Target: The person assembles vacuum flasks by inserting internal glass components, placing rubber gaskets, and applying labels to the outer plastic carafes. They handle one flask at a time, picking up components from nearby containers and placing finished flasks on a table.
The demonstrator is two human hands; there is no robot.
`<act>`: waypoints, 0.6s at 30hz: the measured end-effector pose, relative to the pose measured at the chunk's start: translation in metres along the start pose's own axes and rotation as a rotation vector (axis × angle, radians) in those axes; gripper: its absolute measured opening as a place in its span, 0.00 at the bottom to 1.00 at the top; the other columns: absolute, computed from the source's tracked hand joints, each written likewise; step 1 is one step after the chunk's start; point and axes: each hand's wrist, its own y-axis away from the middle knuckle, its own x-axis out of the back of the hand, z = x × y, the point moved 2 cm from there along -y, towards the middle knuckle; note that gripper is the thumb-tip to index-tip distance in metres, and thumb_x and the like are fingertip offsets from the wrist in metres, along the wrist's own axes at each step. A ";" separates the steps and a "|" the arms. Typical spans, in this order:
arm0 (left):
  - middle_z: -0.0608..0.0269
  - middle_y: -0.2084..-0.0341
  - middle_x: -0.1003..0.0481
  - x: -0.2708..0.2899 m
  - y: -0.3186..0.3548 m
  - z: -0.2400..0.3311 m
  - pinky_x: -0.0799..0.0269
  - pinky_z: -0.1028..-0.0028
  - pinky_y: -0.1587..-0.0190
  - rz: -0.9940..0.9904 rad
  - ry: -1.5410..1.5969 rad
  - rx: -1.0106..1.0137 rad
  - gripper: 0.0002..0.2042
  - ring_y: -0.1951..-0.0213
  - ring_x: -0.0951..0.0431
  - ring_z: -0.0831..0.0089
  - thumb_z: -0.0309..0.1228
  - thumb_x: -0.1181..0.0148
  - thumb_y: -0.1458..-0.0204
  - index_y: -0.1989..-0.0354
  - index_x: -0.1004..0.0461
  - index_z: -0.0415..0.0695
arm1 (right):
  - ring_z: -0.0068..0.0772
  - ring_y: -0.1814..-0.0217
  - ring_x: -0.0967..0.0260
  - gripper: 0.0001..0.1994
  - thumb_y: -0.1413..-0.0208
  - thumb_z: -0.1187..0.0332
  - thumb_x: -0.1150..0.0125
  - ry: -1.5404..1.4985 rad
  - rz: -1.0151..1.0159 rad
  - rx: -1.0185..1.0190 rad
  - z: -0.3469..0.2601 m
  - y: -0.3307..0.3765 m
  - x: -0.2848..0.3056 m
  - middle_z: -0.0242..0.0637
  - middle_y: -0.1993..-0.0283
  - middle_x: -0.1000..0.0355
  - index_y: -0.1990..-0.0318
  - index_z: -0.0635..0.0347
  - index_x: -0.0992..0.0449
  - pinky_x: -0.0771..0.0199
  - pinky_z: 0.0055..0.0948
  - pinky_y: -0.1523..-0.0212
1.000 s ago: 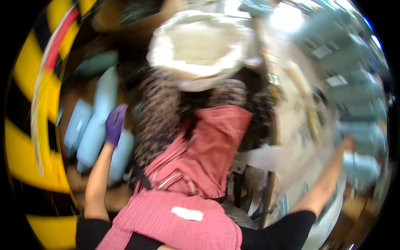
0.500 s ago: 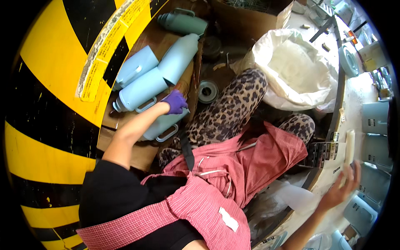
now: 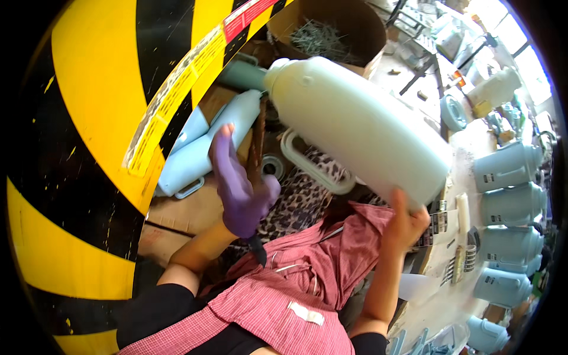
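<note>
A pale green plastic thermos casing with a side handle is up in front of me, tilted, its neck toward the upper left. My bare right hand grips its wide lower end, the thumb on the wall and the other fingers partly hidden. To the left of the casing is my left hand in a purple glove, one bare fingertip showing. Its fingers are stretched apart with nothing in them. Beyond the glove, blue thermos casings lie in a cardboard box.
A yellow-and-black striped panel curves along my left. On the right, a worktable carries several upright blue casings and a strip of labels. A carton of metal pieces stands at the far side.
The pale green casing has come up from the box to in front of me. My right hand has moved from the table onto its lower end; my left hand has let go and opened.
</note>
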 end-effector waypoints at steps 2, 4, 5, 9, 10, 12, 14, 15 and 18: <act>0.49 0.34 0.36 -0.012 -0.004 -0.026 0.46 0.55 0.28 -0.201 0.234 0.489 0.35 0.35 0.34 0.55 0.39 0.41 0.39 0.28 0.46 0.38 | 0.34 0.53 0.21 0.11 0.34 0.72 0.42 -0.549 0.009 -0.247 0.020 0.014 0.048 0.44 0.53 0.21 0.50 0.72 0.24 0.19 0.35 0.55; 0.52 0.34 0.35 -0.020 -0.011 -0.038 0.40 0.60 0.30 -0.231 0.854 0.832 0.39 0.36 0.31 0.59 0.44 0.37 0.44 0.27 0.45 0.39 | 0.38 0.43 0.25 0.20 0.33 0.62 0.40 -0.636 -0.208 -0.525 0.041 0.045 0.069 0.43 0.44 0.24 0.42 0.71 0.29 0.23 0.42 0.42; 0.53 0.34 0.34 -0.021 -0.018 -0.037 0.36 0.62 0.32 -0.299 1.136 0.825 0.42 0.36 0.30 0.61 0.46 0.35 0.46 0.27 0.45 0.40 | 0.38 0.43 0.24 0.22 0.33 0.60 0.40 -0.675 -0.237 -0.672 0.050 0.061 0.073 0.43 0.44 0.24 0.42 0.71 0.29 0.23 0.42 0.42; 0.56 0.37 0.31 -0.029 -0.039 -0.014 0.33 0.63 0.35 -0.853 1.001 0.640 0.48 0.40 0.27 0.66 0.43 0.22 0.63 0.32 0.39 0.38 | 0.39 0.46 0.25 0.29 0.40 0.63 0.31 0.509 -0.398 -0.490 0.037 0.088 0.066 0.47 0.43 0.25 0.36 0.71 0.31 0.27 0.37 0.40; 0.57 0.38 0.31 -0.035 -0.034 -0.005 0.33 0.63 0.35 -0.979 0.905 0.695 0.50 0.41 0.26 0.67 0.40 0.18 0.68 0.33 0.36 0.37 | 0.40 0.40 0.29 0.32 0.42 0.62 0.29 0.462 -0.332 -0.245 0.016 0.078 0.065 0.47 0.40 0.27 0.34 0.70 0.33 0.31 0.39 0.37; 0.55 0.40 0.30 -0.052 -0.024 0.014 0.33 0.62 0.35 -1.182 0.845 0.632 0.47 0.40 0.27 0.64 0.38 0.18 0.67 0.34 0.35 0.37 | 0.43 0.34 0.35 0.38 0.46 0.57 0.27 0.383 -0.256 0.131 -0.035 0.056 0.066 0.45 0.36 0.31 0.32 0.69 0.34 0.35 0.43 0.34; 0.52 0.40 0.31 -0.074 -0.013 0.030 0.34 0.59 0.35 -1.319 0.757 0.238 0.47 0.38 0.30 0.59 0.39 0.18 0.66 0.34 0.35 0.38 | 0.44 0.35 0.37 0.38 0.49 0.49 0.27 0.548 -0.339 0.498 -0.084 0.042 0.058 0.41 0.38 0.32 0.36 0.66 0.30 0.35 0.45 0.35; 0.51 0.39 0.31 -0.082 -0.007 0.036 0.35 0.58 0.34 -1.398 0.644 -0.020 0.47 0.37 0.31 0.56 0.41 0.17 0.66 0.34 0.35 0.38 | 0.44 0.37 0.36 0.37 0.51 0.45 0.29 0.801 -0.462 0.631 -0.101 0.038 0.049 0.39 0.41 0.30 0.40 0.64 0.26 0.34 0.46 0.37; 0.49 0.42 0.31 -0.093 -0.002 0.045 0.35 0.56 0.35 -1.326 0.744 -0.117 0.45 0.40 0.31 0.52 0.43 0.17 0.67 0.38 0.33 0.40 | 0.39 0.42 0.33 0.26 0.51 0.43 0.31 0.675 -0.689 0.842 -0.122 0.031 0.018 0.35 0.46 0.28 0.59 0.59 0.17 0.33 0.49 0.38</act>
